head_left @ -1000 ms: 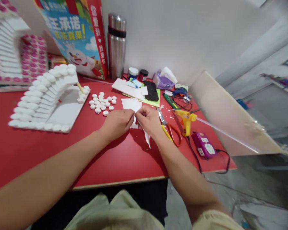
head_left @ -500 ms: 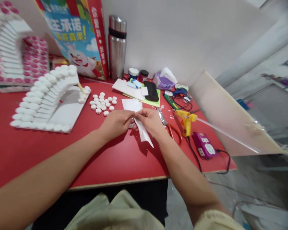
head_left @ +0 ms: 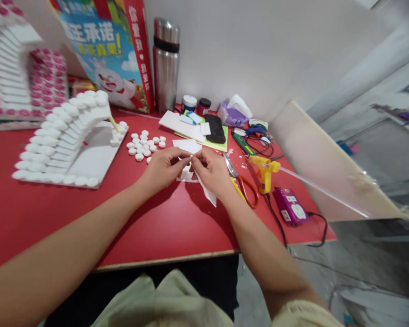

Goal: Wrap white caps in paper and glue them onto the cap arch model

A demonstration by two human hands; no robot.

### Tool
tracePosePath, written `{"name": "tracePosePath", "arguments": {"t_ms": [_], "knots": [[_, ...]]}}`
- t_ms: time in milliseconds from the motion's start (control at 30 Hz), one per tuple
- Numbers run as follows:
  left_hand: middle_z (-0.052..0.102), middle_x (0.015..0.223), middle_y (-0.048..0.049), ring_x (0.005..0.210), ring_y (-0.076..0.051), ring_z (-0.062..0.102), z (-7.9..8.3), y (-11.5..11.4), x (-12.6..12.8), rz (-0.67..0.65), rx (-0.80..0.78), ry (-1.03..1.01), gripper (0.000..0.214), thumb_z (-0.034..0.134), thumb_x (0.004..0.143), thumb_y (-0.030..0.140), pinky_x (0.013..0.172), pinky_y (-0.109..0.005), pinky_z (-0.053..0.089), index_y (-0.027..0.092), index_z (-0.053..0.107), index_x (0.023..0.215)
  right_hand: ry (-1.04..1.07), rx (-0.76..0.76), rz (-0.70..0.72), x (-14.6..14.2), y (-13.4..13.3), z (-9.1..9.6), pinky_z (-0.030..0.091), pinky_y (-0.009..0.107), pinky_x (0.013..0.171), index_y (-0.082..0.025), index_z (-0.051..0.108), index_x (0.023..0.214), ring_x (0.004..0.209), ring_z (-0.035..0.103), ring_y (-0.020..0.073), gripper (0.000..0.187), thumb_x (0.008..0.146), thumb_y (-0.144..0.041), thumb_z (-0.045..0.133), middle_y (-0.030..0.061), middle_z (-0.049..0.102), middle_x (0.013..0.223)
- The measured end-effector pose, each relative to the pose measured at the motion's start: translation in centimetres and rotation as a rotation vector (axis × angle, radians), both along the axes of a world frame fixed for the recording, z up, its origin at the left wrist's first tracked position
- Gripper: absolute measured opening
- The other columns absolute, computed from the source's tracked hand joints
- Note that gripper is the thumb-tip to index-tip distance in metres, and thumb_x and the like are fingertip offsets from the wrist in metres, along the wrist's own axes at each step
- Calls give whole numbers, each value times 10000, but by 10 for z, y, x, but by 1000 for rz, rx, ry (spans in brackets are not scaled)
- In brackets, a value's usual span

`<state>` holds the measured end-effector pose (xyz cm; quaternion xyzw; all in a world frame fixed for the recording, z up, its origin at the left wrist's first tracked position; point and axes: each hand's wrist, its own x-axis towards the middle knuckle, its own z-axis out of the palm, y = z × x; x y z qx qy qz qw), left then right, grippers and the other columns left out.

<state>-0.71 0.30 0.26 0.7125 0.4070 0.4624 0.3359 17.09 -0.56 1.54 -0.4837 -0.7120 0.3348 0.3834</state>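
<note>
Over the middle of the red table, my left hand and my right hand meet fingertip to fingertip. Both hands are closed in a pinch on a white paper strip, whose loose end hangs down below my right hand. A tiny white bit shows between the fingertips; its shape is too small to make out. Beneath the hands lies a white sheet, partly hidden by them. Left of my left hand sits a loose group of round white pieces. Red-handled scissors lie close to my right wrist.
At left stand a white stair-like model and a pink-and-white one. Behind are a printed bag and a steel flask. To the right are a yellow glue gun and a purple power socket with cables.
My left fingers have shifted and opened out slightly, with the fingertips now meeting at the strip's upper end. The strip's hanging end sits a little higher and more behind my right hand.
</note>
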Motion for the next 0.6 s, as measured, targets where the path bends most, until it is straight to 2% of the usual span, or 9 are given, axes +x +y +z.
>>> {"name": "tracePosePath", "arguments": {"t_ms": [167,333,600], "knots": [[775,948,-81,839,-190,683,-1,2,-1,-14,88,44,238,620,934,286,745,-312,496,158,803,1016,-181,107,31,2,-2,8,472,259,627,-215,555,893,650,668,155,141,1013,-282,523,15,699,716],[733,869,-61,764,-164,634,-3,3,-1,-12,121,84,218,607,939,258,683,-296,454,150,792,977,-235,130,62,3,-2,9,449,271,655,-209,563,911,660,656,159,148,1030,-276,505,27,703,760],[669,793,-39,725,-153,582,-2,1,-2,55,301,165,190,578,909,133,679,-295,426,139,767,925,-290,196,30,0,-3,7,399,281,637,-209,564,886,622,601,165,191,1044,-299,504,12,656,684]]}}
